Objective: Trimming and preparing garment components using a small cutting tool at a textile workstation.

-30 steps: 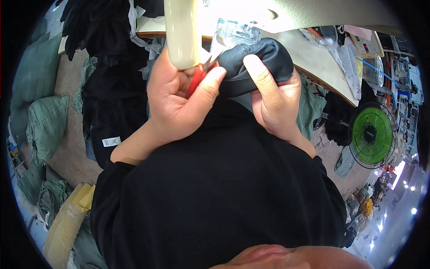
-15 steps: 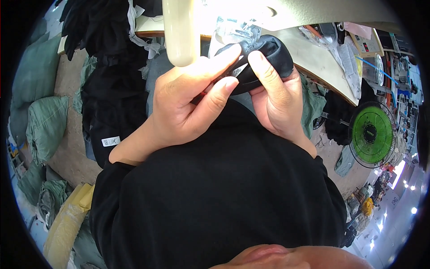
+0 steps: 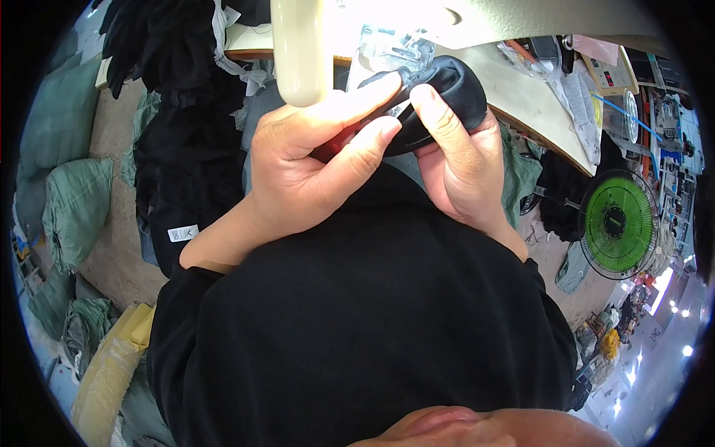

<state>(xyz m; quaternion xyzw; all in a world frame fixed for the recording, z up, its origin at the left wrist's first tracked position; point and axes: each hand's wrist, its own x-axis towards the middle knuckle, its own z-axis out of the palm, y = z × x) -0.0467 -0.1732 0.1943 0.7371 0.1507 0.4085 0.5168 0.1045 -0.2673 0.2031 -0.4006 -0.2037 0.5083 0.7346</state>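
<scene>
Both hands hold a black cloth [image 3: 439, 93] up close to the chest. The left hand [image 3: 313, 167] pinches its edge, maybe hiding something red. The right hand [image 3: 454, 164] grips it tight so it stays put.

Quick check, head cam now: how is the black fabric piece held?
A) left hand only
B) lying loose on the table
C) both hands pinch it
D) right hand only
C: the left hand and the right hand both close their fingers on the black fabric piece, held up in front of the pale table edge, not lying on it.
</scene>
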